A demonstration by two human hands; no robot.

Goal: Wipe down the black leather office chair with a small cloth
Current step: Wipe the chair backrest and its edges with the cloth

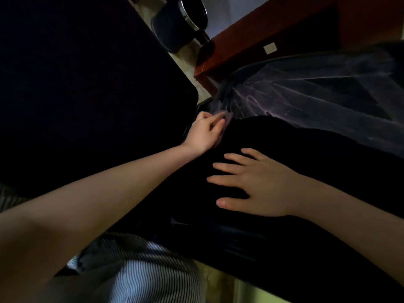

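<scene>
- Scene is dim; much of the frame is near-black, detail is limited.
- Black leather office chair (251,136): its dark padded surface fills the centre and runs to the lower right. Which part of the chair this is cannot be told from the head view.
- A sheet of clear plastic film (317,95) lies over the upper right part of the chair, creased, with pale purplish highlights along the folds.
- Left hand (204,133): reaches forward along the left edge of the chair, at the point where the plastic film gathers. Fingers are curled closed around a small greyish cloth (225,122); only a narrow strip of it shows past the fingertips and down the edge of the palm, against the chair surface.
- Right hand (258,182): lies palm-down on the dark padding, nearer the camera than the left hand. Fingers are spread and extended, gripping nothing; thumb points left.
- The two hands are apart, the left above and to the left of the right one.
- A large dark panel (76,84) takes up the upper left; its make-up cannot be told.
- Reddish-brown wooden furniture (273,27) stands at upper right, behind the chair, with a small pale label on it.
- A dark round container (175,29) with a shiny rim sits on the floor at top centre.
- Striped clothing (153,270) shows at the bottom, below the left forearm.
</scene>
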